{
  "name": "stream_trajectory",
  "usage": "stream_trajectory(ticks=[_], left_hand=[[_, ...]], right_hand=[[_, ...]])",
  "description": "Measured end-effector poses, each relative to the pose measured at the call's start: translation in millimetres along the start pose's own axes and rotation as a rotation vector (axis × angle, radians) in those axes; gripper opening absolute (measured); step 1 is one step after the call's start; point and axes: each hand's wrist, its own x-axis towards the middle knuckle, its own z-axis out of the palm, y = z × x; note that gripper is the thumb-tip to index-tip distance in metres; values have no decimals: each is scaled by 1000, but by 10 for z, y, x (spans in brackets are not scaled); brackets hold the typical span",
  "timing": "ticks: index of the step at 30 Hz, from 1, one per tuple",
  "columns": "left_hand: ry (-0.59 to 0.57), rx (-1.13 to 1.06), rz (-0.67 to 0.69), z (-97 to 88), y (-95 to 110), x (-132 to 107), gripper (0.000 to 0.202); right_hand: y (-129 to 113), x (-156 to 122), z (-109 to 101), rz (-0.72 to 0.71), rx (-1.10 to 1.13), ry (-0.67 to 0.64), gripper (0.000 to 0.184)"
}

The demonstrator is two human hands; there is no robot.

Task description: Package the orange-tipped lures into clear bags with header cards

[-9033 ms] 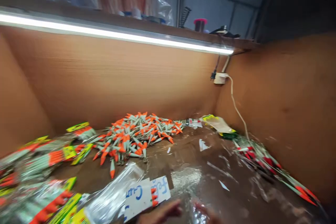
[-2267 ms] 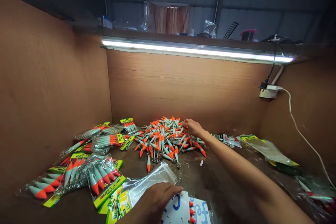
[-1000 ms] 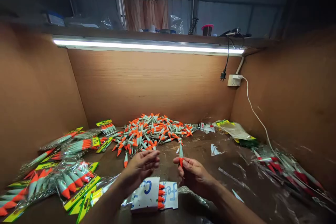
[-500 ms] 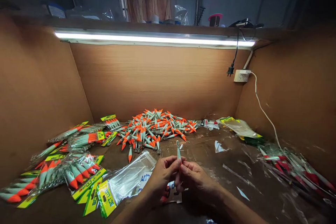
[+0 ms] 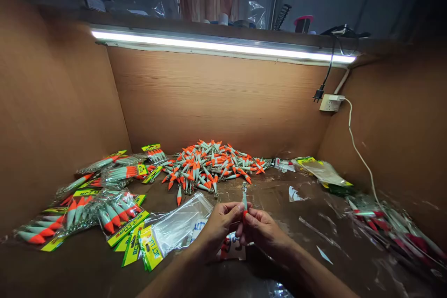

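Between my two hands a pale fishing lure (image 5: 245,194) with an orange end stands upright, its hooked tip pointing away from me. My left hand (image 5: 224,220) pinches it from the left with thumb and fingers. From the other side, the closed fingers of my right hand (image 5: 262,229) grip its orange part. Beneath my hands lies a printed card or packet (image 5: 233,249), partly covered by them. A large heap of orange and pale lures (image 5: 209,165) is piled beyond my hands. Flat clear bags with yellow headers (image 5: 151,251) lie left of my left hand.
Filled lure packs (image 5: 113,214) crowd the left side. More clear packaging with red and white items (image 5: 391,228) lies right, near a white cable (image 5: 359,149). Plastic scraps (image 5: 324,254) dot the bench. A tube light (image 5: 223,45) runs below the shelf.
The camera view has shifted and tilted a little, so the scene sits further right. More of the lure's orange part shows between my fingers. Both hands still hold the lure.
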Motion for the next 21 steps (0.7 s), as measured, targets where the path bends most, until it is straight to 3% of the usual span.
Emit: stream_trajectory(ticks=[6,10,15,18,21], left_hand=[[-40,-14,0,0,-22,16,48],[-63,246,39,-112,227,-6,60],[-70,1055,88,-627,613,-289,81],[-226,1297,53,-958,563,-507,112],[-244,1373,20,-1113,415,-644,115]], right_hand=[[37,20,17,-1,24,21,37],[-73,33,-43,-35,-10,109,37],[-351,43,-373,-95,-336,373,43],[-415,36,-555,-86,-684,391,37],[-427,6,-584,-86,-981,361,27]])
